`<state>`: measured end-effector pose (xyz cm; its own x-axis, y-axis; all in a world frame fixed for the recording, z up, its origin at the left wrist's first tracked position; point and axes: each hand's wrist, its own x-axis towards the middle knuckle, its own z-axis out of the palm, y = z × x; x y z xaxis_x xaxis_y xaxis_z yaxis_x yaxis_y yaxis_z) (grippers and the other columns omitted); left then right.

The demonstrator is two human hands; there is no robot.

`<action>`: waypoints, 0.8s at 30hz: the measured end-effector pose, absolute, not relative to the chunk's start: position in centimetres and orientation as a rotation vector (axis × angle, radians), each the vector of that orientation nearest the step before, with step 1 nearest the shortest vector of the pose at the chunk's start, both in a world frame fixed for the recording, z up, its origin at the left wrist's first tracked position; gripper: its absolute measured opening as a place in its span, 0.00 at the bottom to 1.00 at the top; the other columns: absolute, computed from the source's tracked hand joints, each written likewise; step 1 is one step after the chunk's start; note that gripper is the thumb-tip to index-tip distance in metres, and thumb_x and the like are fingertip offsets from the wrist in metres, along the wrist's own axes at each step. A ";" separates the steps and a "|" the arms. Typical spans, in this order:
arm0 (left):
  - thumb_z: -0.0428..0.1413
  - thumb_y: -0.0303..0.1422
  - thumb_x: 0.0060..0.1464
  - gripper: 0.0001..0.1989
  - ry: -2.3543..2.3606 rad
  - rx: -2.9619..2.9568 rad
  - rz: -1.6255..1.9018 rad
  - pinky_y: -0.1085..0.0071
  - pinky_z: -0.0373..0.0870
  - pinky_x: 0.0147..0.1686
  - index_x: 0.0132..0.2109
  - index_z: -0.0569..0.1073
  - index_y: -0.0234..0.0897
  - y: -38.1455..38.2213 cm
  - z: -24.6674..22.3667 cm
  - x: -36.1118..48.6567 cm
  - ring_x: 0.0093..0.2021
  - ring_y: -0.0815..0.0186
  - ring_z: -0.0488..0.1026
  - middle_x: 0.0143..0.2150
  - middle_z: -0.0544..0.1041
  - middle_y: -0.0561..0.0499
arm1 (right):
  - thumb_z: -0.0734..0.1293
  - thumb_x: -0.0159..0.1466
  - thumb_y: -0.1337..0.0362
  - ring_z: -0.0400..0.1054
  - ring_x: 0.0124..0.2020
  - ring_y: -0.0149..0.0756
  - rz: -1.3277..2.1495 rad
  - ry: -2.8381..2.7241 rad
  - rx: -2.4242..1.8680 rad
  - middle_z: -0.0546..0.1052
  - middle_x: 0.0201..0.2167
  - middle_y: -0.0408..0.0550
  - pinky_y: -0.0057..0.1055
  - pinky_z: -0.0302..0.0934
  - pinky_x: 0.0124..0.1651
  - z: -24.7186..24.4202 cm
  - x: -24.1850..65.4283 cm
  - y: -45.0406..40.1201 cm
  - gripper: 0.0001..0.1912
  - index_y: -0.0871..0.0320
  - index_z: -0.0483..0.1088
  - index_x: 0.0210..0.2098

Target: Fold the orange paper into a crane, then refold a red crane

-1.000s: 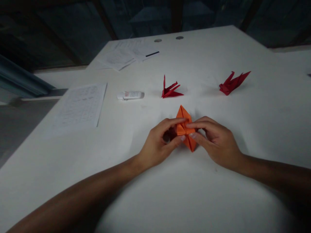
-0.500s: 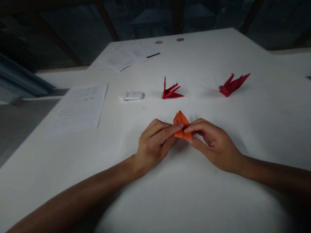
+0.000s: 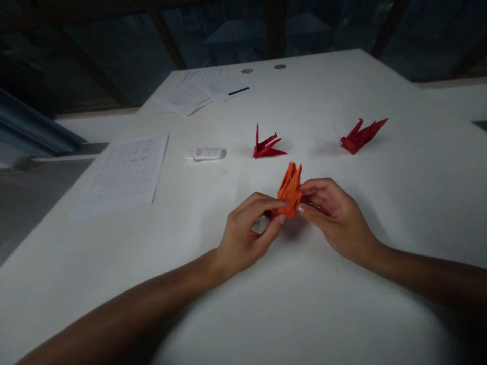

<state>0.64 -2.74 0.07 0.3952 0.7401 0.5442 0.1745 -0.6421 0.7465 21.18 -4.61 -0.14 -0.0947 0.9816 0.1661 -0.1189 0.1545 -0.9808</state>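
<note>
A folded orange origami paper (image 3: 291,190) stands upright between my hands, its layers partly fanned and its points upward. My left hand (image 3: 251,228) pinches its lower left side between thumb and index finger. On the other side, my right hand (image 3: 335,218) grips the right edge with thumb and fingertips. Just behind the orange paper sits a red origami crane (image 3: 266,146). A second red origami crane (image 3: 363,137) stands farther to the right.
A white glue bottle (image 3: 205,153) lies left of the nearer crane. Printed sheets (image 3: 129,170) rest at the left edge, with more papers (image 3: 190,94) and a black strip (image 3: 239,91) behind. Two round discs lie at the white table's (image 3: 323,304) far edge.
The orange paper has been turned and raised from a flatter triangle to a narrower upright form with its layers spread. Both hands have shifted their fingers on it.
</note>
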 end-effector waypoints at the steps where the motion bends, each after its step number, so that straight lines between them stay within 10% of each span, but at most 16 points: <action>1: 0.60 0.24 0.60 0.17 0.787 1.983 1.226 0.70 0.78 0.40 0.56 0.72 0.39 -2.8 -0.1 0.8 0.40 0.68 0.77 0.42 0.78 0.48 | 0.73 0.65 0.68 0.76 0.44 0.33 1.215 -1.236 -0.962 0.78 0.45 0.42 0.32 0.72 0.49 -0.4 21.1 -4.5 0.16 0.49 0.69 0.50; 12: 0.62 0.24 0.59 0.13 0.734 1.767 1.158 0.69 0.77 0.46 0.48 0.71 0.39 -2.9 -0.6 0.7 0.43 0.67 0.78 0.44 0.77 0.50 | 0.72 0.66 0.64 0.76 0.43 0.36 1.297 -1.273 -1.013 0.80 0.39 0.44 0.37 0.70 0.51 -0.3 21.1 -4.1 0.05 0.54 0.73 0.41; 24: 0.65 0.25 0.56 0.09 0.721 1.865 1.120 0.66 0.77 0.47 0.43 0.76 0.37 -2.1 -0.2 0.1 0.44 0.63 0.79 0.45 0.80 0.46 | 0.69 0.66 0.74 0.71 0.43 0.37 0.520 -1.810 -0.886 0.74 0.41 0.46 0.36 0.68 0.46 -0.2 21.9 -4.6 0.11 0.52 0.71 0.43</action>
<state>0.13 -2.06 -0.18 0.4390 0.7921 0.4242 0.0582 -0.4962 0.8663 21.87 -4.62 -0.17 -0.2190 0.7689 0.6008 0.3330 0.6376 -0.6946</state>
